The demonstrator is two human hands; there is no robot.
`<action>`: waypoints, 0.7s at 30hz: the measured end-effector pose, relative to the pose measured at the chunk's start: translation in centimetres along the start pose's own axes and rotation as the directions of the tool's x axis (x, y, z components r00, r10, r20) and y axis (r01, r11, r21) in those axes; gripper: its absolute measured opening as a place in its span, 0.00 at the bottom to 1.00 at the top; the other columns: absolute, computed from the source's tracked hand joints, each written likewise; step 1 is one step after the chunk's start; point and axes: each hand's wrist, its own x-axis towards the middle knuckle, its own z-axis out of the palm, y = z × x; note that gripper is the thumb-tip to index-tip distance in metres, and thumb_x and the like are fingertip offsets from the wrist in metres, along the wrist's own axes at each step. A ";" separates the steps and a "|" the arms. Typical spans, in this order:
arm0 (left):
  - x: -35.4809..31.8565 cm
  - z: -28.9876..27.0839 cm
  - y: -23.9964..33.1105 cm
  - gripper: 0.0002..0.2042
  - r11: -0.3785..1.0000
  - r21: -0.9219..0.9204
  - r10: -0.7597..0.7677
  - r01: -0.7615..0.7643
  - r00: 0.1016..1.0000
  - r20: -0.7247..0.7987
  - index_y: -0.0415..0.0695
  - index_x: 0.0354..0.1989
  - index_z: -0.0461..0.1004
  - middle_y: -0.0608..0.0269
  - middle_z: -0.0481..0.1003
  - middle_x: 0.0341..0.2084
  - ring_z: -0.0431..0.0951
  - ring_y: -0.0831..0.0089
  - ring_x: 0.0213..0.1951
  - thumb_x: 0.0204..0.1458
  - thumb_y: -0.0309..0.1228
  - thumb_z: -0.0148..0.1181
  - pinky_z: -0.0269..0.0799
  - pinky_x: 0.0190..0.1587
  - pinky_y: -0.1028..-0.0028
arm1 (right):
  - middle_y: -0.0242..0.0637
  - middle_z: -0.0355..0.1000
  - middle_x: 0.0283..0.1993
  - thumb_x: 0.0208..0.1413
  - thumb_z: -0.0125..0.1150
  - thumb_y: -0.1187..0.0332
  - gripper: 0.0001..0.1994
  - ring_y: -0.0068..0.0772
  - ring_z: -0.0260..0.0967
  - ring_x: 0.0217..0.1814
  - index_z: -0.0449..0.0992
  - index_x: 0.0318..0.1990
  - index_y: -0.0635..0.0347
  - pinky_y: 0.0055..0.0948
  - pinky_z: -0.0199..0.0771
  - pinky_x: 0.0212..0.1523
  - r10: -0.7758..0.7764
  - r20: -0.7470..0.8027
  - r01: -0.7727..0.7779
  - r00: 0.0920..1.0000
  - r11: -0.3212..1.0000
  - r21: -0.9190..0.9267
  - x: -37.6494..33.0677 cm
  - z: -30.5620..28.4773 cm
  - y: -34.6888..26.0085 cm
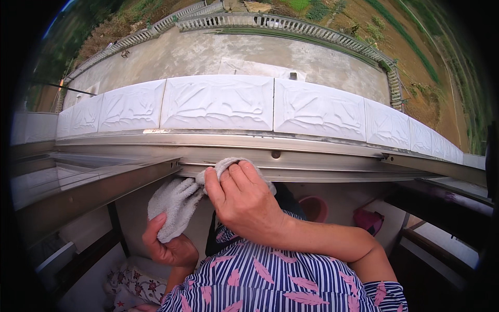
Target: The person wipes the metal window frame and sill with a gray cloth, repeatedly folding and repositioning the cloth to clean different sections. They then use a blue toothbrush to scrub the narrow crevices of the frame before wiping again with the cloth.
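A light grey terry cloth stretches between my two hands at the metal window track. My right hand is closed over one part of the cloth, with its fingers bent at the inner edge of the track. Lower and to the left, my left hand pinches the hanging end between thumb and fingers. Part of the cloth is hidden under my right hand.
Sliding window frames flank the opening on both sides. White embossed tiles line the outer ledge, above a concrete yard far below with a balustrade. A pink bucket and a dark pink container stand inside on the floor.
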 end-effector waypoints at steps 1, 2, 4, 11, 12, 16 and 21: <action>0.2 0.1 0.0 0.15 1.000 -0.023 0.008 -0.008 1.000 -0.015 0.36 0.50 0.66 0.49 0.72 0.44 0.75 0.59 0.47 0.65 0.37 0.45 0.72 0.53 0.61 | 0.45 0.71 0.31 0.43 0.57 0.75 0.20 0.42 0.70 0.36 0.73 0.46 0.74 0.35 0.69 0.45 0.034 -0.065 -0.022 0.997 0.982 0.186 0.0 0.5 0.9; 0.2 0.3 0.1 0.15 0.999 -0.051 0.014 -0.015 0.999 -0.029 0.36 0.50 0.66 0.48 0.72 0.44 0.75 0.58 0.47 0.65 0.37 0.45 0.72 0.52 0.61 | 0.44 0.71 0.31 0.43 0.58 0.75 0.19 0.41 0.70 0.36 0.74 0.46 0.73 0.34 0.69 0.44 0.078 -0.123 -0.028 0.989 0.930 0.366 -0.2 0.7 1.6; 0.9 0.1 0.2 0.15 0.998 -0.062 0.011 -0.015 0.998 -0.066 0.38 0.51 0.65 0.48 0.72 0.44 0.75 0.58 0.47 0.64 0.37 0.45 0.72 0.52 0.60 | 0.40 0.70 0.29 0.36 0.63 0.81 0.22 0.41 0.69 0.33 0.76 0.45 0.66 0.32 0.69 0.36 0.197 -0.181 -0.029 0.964 0.748 0.663 -1.4 -0.3 2.3; 1.3 1.0 1.8 0.13 0.994 0.035 -0.094 0.103 0.974 -0.207 0.40 0.46 0.64 0.62 0.67 0.35 0.71 0.75 0.38 0.63 0.37 0.50 0.67 0.45 0.75 | 0.36 0.67 0.25 0.32 0.65 0.81 0.22 0.40 0.67 0.27 0.78 0.42 0.63 0.34 0.67 0.31 0.032 0.113 -0.100 0.993 0.735 0.671 -6.0 -7.3 6.0; 0.9 1.8 2.2 0.13 0.994 0.005 -0.106 0.109 0.979 -0.176 0.39 0.45 0.65 0.62 0.67 0.35 0.71 0.76 0.37 0.64 0.37 0.50 0.66 0.45 0.76 | 0.36 0.67 0.25 0.32 0.66 0.81 0.22 0.40 0.66 0.27 0.78 0.42 0.63 0.34 0.67 0.31 -0.011 0.086 -0.051 0.996 0.729 0.682 -5.6 -7.2 6.1; -0.5 4.6 3.1 0.15 0.982 0.003 -0.187 0.187 0.982 -0.004 0.36 0.38 0.71 0.59 0.73 0.32 0.73 0.73 0.35 0.65 0.38 0.47 0.68 0.43 0.75 | 0.37 0.67 0.26 0.32 0.66 0.79 0.21 0.40 0.66 0.28 0.77 0.41 0.62 0.35 0.66 0.31 -0.115 -0.012 0.089 0.993 0.695 0.713 -2.7 -6.7 5.4; -2.0 4.6 3.8 0.13 0.961 -0.003 -0.270 0.275 0.939 -0.213 0.37 0.44 0.69 0.62 0.70 0.36 0.70 0.77 0.39 0.66 0.36 0.46 0.65 0.46 0.77 | 0.35 0.70 0.26 0.40 0.65 0.80 0.13 0.34 0.66 0.26 0.77 0.38 0.65 0.33 0.66 0.29 0.029 -0.048 0.019 0.998 0.622 0.783 -1.9 -8.1 7.6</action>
